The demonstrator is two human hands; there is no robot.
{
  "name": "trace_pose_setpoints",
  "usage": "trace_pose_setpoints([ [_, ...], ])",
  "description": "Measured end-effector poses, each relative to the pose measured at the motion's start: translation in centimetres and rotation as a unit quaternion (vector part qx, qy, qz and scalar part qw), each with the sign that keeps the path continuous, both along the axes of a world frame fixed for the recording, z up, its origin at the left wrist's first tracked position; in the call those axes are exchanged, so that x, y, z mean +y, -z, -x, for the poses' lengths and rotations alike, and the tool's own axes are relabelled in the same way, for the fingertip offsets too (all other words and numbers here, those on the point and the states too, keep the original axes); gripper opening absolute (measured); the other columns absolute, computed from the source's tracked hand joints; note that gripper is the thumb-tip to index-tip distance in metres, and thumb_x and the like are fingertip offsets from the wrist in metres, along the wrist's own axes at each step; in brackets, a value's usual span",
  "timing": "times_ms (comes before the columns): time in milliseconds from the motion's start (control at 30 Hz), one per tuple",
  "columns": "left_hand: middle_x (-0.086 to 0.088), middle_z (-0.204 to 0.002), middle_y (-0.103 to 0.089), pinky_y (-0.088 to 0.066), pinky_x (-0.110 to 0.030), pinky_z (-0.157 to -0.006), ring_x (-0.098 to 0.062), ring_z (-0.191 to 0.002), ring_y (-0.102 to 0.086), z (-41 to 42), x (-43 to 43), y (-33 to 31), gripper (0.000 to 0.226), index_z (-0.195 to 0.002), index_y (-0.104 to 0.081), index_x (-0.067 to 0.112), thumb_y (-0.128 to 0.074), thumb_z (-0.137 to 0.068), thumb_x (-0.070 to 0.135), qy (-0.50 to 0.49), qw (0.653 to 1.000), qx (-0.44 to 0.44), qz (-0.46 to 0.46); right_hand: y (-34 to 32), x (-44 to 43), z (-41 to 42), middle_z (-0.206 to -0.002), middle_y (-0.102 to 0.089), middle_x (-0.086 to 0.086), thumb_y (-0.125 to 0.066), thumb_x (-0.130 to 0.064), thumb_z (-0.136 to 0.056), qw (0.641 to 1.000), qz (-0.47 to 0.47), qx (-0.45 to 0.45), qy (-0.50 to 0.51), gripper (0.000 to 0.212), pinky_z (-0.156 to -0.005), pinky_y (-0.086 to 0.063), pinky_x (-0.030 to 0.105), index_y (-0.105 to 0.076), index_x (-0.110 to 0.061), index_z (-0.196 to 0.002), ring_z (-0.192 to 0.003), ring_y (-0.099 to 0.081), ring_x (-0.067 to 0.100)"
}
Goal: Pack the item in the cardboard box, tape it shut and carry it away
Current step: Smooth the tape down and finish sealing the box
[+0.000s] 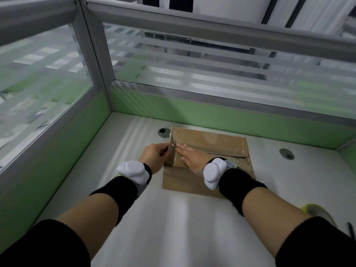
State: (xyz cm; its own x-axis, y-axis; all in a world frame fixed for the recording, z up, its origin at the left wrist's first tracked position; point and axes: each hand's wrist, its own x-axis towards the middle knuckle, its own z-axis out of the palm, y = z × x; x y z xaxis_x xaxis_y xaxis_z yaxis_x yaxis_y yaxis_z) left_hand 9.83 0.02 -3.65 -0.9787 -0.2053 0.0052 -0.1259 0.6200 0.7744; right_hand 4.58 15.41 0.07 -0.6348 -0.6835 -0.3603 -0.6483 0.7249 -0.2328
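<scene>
Cardboard box (208, 151) is seen in the middle of the frame, lying on the white desk (154, 218) close to the green partition wall (231, 118) at the back. Its top flaps are folded down, and shiny clear tape is visible along the seam and over the left edge, so the packing is judged to be done already; the item itself cannot be seen. A gap is noticed between the flaps on the right part of the top, so the sealing is probably not finished there. The right hand (192, 156) is laid flat and open on the top of the box, pressing near the left end of the seam, and nothing is grasped by it. The left hand (154, 154) is curled at the left edge of the box, and something small is pinched between its fingers, maybe the end of the tape; what it is exactly cannot be told. A roll of tape (317, 211) is partly seen at the lower right of the frame, behind the right forearm. What is left, by this judgement, is to smooth the tape down, to close the remaining gap, and to carry the box away.
</scene>
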Motion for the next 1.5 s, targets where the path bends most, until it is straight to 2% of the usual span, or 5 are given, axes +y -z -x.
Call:
trace_pose_setpoints([
  [1000, -0.01, -0.104, -0.07, -0.043, -0.026, -0.077, -0.029, -0.098, -0.062, 0.2, 0.5, -0.9, 0.026, -0.111, -0.062, 0.017, -0.043, -0.093, 0.014, 0.03, 0.996, -0.031, 0.073, -1.1, -1.4, -0.6, -0.16, -0.008, 0.005, -0.027, -0.014, -0.102, 0.998, -0.016, -0.056, 0.0, 0.047, -0.113, -0.005, 0.021, -0.02, -0.005, -0.148, -0.148, -0.01, 0.018],
  [1200, 0.004, -0.144, -0.042, -0.04, -0.029, -0.097, -0.02, -0.128, -0.044, -0.2, 1.5, -2.0, 0.044, -0.134, -0.045, 0.023, -0.048, -0.091, 0.017, 0.044, 0.981, 0.006, 0.189, -1.8, 2.7, 1.4, -0.159, -0.013, 0.007, -0.026, -0.019, -0.103, 0.998, -0.002, -0.008, 0.066, 0.047, -0.106, -0.006, 0.014, -0.019, -0.007, -0.148, -0.147, -0.015, 0.015],
  [1267, 0.008, -0.145, -0.041, -0.039, -0.03, -0.098, -0.017, -0.129, -0.043, -0.4, 2.4, -2.2, 0.043, -0.135, -0.043, 0.027, -0.049, -0.092, 0.026, 0.09, 0.975, 0.015, 0.205, -2.7, 4.1, 2.1, -0.159, -0.012, 0.009, -0.028, -0.042, -0.099, 0.995, 0.012, -0.012, 0.096, 0.063, -0.108, -0.01, 0.015, -0.015, -0.003, -0.148, -0.146, -0.016, 0.016],
  [1367, 0.012, -0.146, -0.038, -0.036, -0.025, -0.101, -0.014, -0.131, -0.041, -0.8, 4.2, -2.2, 0.048, -0.136, -0.041, 0.031, -0.053, -0.09, 0.036, 0.172, 0.962, 0.009, 0.213, -3.6, 6.3, 4.2, -0.156, -0.013, 0.013, 0.008, -0.098, -0.041, 0.995, 0.027, -0.001, 0.091, 0.147, -0.11, -0.016, 0.018, -0.015, 0.004, -0.144, -0.144, -0.022, 0.019],
  [1500, 0.01, -0.15, -0.032, -0.028, -0.021, -0.108, -0.01, -0.137, -0.032, -1.2, 5.5, -1.9, 0.05, -0.14, -0.036, 0.027, -0.05, -0.092, 0.028, 0.239, 0.944, -0.001, 0.227, -4.3, 6.7, 6.2, -0.155, -0.025, 0.012, -0.028, -0.026, -0.102, 0.99, -0.077, 0.016, 0.116, 0.049, -0.111, -0.022, 0.028, -0.025, -0.001, -0.145, -0.142, -0.028, 0.022],
])
